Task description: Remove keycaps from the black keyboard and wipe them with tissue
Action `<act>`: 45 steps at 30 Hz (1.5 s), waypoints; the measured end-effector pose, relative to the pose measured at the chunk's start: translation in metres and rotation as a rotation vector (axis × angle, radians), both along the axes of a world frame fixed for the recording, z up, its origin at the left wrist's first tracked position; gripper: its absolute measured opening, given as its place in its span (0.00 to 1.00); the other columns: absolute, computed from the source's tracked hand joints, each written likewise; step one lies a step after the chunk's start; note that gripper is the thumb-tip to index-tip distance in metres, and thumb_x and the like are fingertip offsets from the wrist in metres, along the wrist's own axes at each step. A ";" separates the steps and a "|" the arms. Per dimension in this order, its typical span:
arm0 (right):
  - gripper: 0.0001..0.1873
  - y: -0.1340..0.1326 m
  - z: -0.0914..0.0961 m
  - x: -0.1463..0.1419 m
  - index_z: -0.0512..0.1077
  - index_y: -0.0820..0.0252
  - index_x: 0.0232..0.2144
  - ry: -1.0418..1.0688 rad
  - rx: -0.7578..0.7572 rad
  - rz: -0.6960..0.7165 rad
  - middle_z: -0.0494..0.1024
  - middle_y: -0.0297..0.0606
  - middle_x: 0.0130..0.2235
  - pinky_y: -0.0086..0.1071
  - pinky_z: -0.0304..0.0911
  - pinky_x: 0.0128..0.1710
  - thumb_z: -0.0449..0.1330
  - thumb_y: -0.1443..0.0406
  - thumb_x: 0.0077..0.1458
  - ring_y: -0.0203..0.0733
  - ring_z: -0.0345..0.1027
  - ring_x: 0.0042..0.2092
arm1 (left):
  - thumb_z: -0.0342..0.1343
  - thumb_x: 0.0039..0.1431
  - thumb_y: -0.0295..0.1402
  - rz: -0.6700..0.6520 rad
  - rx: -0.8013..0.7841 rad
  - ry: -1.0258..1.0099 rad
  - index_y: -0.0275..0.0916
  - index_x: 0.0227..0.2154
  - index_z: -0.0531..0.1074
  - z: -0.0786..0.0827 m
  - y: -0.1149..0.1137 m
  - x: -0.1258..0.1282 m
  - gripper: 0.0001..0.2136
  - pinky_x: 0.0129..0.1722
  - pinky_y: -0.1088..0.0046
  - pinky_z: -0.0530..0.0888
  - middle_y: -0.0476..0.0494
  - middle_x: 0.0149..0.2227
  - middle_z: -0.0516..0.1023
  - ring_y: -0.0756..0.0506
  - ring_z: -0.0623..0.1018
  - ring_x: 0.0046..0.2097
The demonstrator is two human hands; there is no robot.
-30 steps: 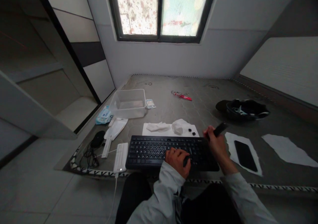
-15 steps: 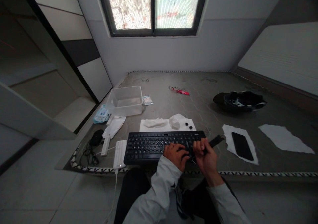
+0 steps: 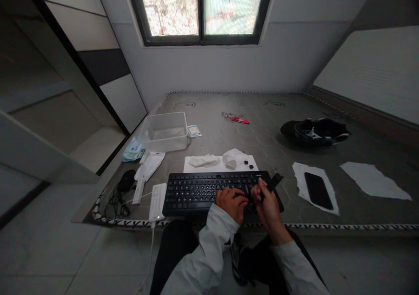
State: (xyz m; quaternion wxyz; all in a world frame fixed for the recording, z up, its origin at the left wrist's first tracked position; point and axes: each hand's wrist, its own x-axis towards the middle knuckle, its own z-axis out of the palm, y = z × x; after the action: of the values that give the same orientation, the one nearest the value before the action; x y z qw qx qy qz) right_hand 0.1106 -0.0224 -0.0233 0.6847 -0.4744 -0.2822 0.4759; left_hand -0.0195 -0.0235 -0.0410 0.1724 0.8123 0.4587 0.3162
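Note:
A black keyboard [image 3: 190, 194] lies lengthwise in front of me near the padded edge. My left hand [image 3: 231, 203] rests on its front right part, fingers curled down over the keys and its edge. Over the number pad, my right hand [image 3: 266, 203] is closed around a slim black brush-like tool [image 3: 276, 180], whose wider flat end sticks out up and to the right. The tool's other end points down at the keys beside my left fingertips, partly hidden. Behind the keyboard, two small black pieces like keycaps [image 3: 248, 164] lie on white paper [image 3: 190, 168].
Crumpled tissues [image 3: 231, 159] lie on the paper. At left are a clear plastic bin [image 3: 165, 133], a white power strip [image 3: 157, 202] and a black mouse [image 3: 127, 180] with cable. Rightward lie a phone [image 3: 318, 191] on tissue and a dark cap [image 3: 316, 132]. A red packet [image 3: 238, 119] lies farther back.
My right hand has shifted slightly left and up with the black tool, and the tool's wide end is now closer to the keyboard. The left hand stays nearly in place.

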 end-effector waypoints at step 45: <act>0.24 -0.015 0.014 0.025 0.70 0.57 0.24 -0.896 -0.092 0.086 0.71 0.35 0.24 0.32 0.58 0.29 0.54 0.45 0.56 0.41 0.64 0.28 | 0.54 0.62 0.31 0.133 0.084 -0.356 0.41 0.39 0.76 -0.002 0.004 0.002 0.07 0.41 0.67 0.70 0.46 0.37 0.82 0.46 0.78 0.38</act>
State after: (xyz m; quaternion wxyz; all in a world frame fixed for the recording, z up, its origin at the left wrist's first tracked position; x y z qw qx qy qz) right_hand 0.1353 -0.0370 -0.0095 0.4528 -0.6515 -0.5488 0.2634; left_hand -0.0171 -0.0195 -0.0426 0.1953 0.7180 0.4599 0.4846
